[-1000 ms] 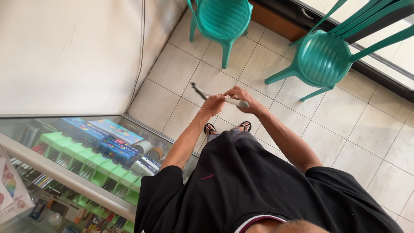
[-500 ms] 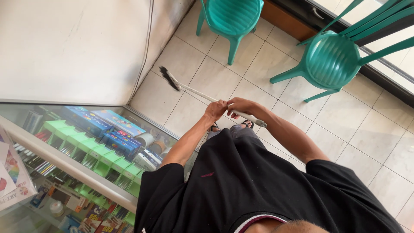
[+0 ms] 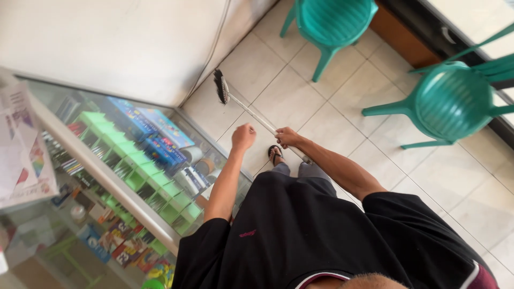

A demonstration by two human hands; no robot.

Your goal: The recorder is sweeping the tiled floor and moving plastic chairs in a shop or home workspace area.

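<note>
A broom with a pale handle and dark bristle head lies slanted over the tiled floor, its head near the wall base. My right hand grips the handle partway down. My left hand hovers just left of the handle, fingers curled, holding nothing. My sandalled foot shows below the hands.
A glass display counter with green trays and coloured boxes stands on my left. Two teal plastic chairs stand ahead and to the right. A white wall with a cable running down it lies ahead on the left.
The broom head swung left and away toward the wall. My left hand came off the handle; the right hand keeps its grip.
</note>
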